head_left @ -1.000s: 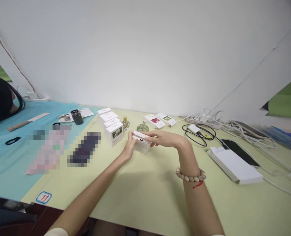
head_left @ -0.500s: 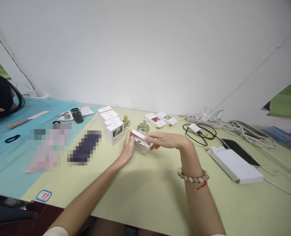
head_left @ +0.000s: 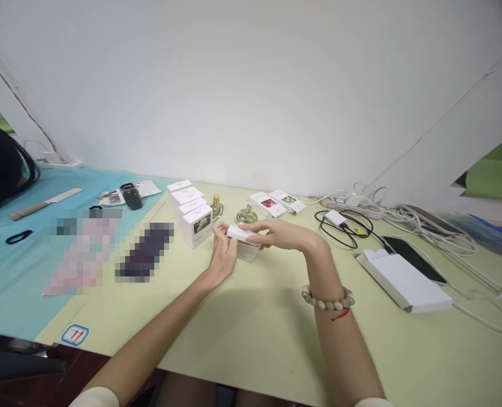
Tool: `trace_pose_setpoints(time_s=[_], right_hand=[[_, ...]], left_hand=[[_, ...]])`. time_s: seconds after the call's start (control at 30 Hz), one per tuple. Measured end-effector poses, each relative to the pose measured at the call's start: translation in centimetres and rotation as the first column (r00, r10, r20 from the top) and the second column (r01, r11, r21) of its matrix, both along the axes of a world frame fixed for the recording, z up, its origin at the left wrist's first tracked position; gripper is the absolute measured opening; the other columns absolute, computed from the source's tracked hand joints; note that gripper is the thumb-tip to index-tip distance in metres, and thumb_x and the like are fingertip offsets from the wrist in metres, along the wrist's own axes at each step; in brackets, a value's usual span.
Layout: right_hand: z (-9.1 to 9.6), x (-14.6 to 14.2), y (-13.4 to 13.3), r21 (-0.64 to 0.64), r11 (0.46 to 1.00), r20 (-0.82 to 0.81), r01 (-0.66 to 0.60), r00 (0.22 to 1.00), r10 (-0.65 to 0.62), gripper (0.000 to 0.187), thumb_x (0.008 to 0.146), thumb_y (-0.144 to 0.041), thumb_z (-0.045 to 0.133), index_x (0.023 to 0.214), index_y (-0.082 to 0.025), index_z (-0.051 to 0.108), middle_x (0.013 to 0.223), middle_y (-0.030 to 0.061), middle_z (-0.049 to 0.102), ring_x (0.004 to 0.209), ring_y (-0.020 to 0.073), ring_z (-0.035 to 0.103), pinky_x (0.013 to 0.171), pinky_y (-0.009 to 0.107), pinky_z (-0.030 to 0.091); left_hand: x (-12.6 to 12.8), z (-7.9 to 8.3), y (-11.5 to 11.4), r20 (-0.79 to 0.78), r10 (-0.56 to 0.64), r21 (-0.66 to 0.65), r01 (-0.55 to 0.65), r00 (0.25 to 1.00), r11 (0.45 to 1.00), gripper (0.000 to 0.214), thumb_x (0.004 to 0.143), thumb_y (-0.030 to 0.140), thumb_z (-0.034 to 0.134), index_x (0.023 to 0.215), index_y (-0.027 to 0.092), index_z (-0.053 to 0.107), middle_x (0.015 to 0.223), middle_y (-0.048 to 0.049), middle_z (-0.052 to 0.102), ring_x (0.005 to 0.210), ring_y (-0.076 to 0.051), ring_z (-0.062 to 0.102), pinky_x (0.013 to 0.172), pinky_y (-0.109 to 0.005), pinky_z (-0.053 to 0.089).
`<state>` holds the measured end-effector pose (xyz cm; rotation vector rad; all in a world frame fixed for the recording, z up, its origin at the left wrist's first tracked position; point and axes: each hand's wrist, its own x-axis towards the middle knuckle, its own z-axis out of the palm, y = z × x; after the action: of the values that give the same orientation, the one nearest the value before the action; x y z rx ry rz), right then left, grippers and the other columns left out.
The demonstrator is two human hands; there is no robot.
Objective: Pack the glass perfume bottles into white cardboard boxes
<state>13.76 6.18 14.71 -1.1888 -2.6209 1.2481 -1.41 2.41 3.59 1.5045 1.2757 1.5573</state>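
Observation:
Between my hands is a small white box, its top flap down over the opening. My left hand grips its left side, with fingers bent at the top edge. My right hand reaches over from the right, thumb and fingers closed on the lid's right end. Left of it several matching white boxes stand in a row. Behind them sits a glass bottle with a gold cap. A clear round glass bottle stands just beyond the held box, and two flat white boxes lie behind it.
On the right are an opened white carton, a dark phone and tangled cables. On the left, a knife and a dark jar rest on blue cloth. Another person's dark hair shows at the far left.
The box's top flap has gone from raised, with the inside showing, to folded down. My left fingers have moved up to the top edge; my right hand stays at the lid.

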Motion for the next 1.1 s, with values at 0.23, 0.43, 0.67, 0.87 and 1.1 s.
trace_pose_setpoints(time_s=[0.23,0.43,0.67,0.87,1.1], right_hand=[[0.0,-0.1,0.1,0.044,0.997,-0.024,0.063,0.998,-0.062,0.045,0.080,-0.039,0.054,0.123,-0.027,0.053,0.096,0.0032,0.065,0.071,0.0132,0.060,0.061,0.022,0.047],[-0.6,0.3,0.9,0.085,0.987,-0.032,0.140,0.990,-0.137,0.044,0.076,-0.038,0.060,0.117,-0.024,0.058,0.091,0.0038,0.066,0.069,0.0136,0.061,0.061,0.023,0.047],[-1.5,0.2,1.6,0.049,0.986,-0.060,0.160,0.986,-0.157,0.058,0.071,-0.041,0.065,0.123,-0.021,0.051,0.112,0.0091,0.058,0.064,0.0126,0.064,0.061,0.024,0.050],[-1.3,-0.1,1.0,-0.012,0.970,0.093,0.245,0.966,-0.242,0.073,0.071,-0.058,0.057,0.130,-0.019,0.040,0.100,0.0105,0.063,0.063,0.0166,0.066,0.072,0.031,0.049],[-1.5,-1.1,0.2,-0.155,0.975,0.055,0.157,0.987,-0.150,0.064,0.086,-0.054,0.033,0.138,-0.019,0.018,0.087,0.0102,0.067,0.065,0.0178,0.064,0.067,0.031,0.048]], left_hand=[[0.1,-0.2,-0.1,0.011,-0.034,-0.024,0.034,0.999,0.999,0.023,0.086,0.023,0.033,0.105,0.023,0.021,0.112,-0.0072,0.045,0.098,-0.016,0.047,0.085,-0.033,0.034],[-0.4,-0.4,0.2,0.024,-0.120,-0.027,0.121,0.992,0.992,0.029,0.087,0.036,0.033,0.112,0.023,0.028,0.103,-0.0053,0.053,0.090,-0.019,0.050,0.078,-0.032,0.036],[-0.2,-0.2,0.5,0.138,-0.100,-0.132,0.118,0.985,0.984,0.029,0.087,0.044,0.035,0.106,0.022,0.037,0.102,-0.0041,0.052,0.090,-0.017,0.050,0.077,-0.027,0.038],[-0.6,0.0,1.5,0.145,-0.145,-0.147,0.166,0.979,0.975,0.036,0.085,0.047,0.039,0.108,0.021,0.048,0.104,-0.0040,0.056,0.098,-0.017,0.051,0.083,-0.027,0.040],[-1.8,1.3,0.8,-0.039,-0.290,-0.040,0.289,0.956,0.957,0.038,0.084,0.046,0.042,0.114,0.025,0.050,0.121,-0.0064,0.047,0.107,-0.019,0.049,0.089,-0.031,0.041]])
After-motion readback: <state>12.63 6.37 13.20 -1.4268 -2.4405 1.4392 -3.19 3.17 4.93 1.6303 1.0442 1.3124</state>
